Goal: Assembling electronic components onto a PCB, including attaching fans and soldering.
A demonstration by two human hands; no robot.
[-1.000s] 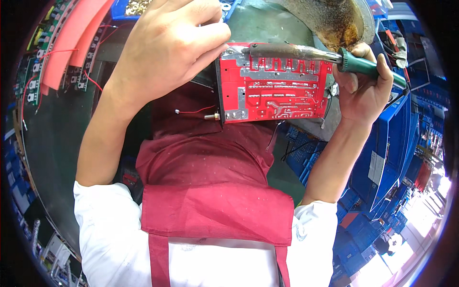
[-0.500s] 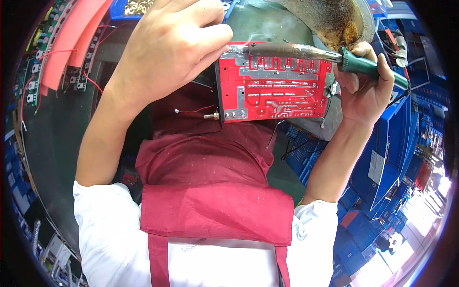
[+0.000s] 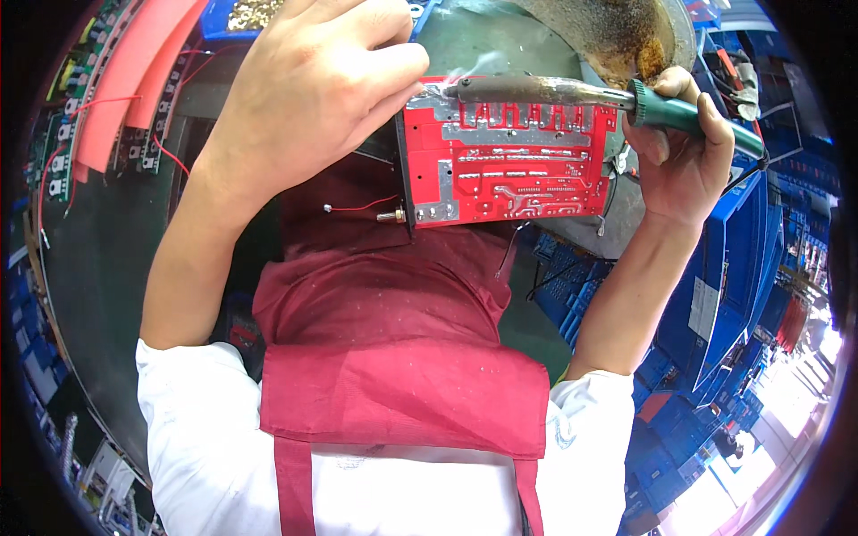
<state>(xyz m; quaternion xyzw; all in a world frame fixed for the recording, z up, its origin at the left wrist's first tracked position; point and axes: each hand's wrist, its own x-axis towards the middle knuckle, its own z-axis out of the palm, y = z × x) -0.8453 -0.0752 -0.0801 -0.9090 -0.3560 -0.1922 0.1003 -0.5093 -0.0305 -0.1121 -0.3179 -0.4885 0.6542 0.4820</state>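
Note:
My right hand [image 3: 684, 165] is wrapped round the green handle of a soldering iron [image 3: 545, 92]. The iron lies nearly level across the upper part of a red circuit board [image 3: 523, 174], its dark tip at the board's upper left corner. A wisp of smoke rises there. My left hand [image 3: 326, 94] is closed in a pinch beside that same corner; what its fingertips hold is hidden behind them. Silvery solder tracks cover the board's visible face. Along its left edge runs a black panel [image 3: 404, 170] with a metal threaded post [image 3: 391, 216] and a thin red wire.
Green circuit boards [image 3: 63, 147] and pink sheets [image 3: 134, 89] stand at the far left. A blue tray [image 3: 214, 22] of small brass-coloured parts sits behind my left hand. Beyond the iron is a curved, scorched metal piece [image 3: 626, 36]. Blue bins [image 3: 724, 277] fill the right side.
The board and the soldering iron have shifted slightly left, with my right hand. My left hand has moved slightly left too, still pinched. The smoke has changed shape.

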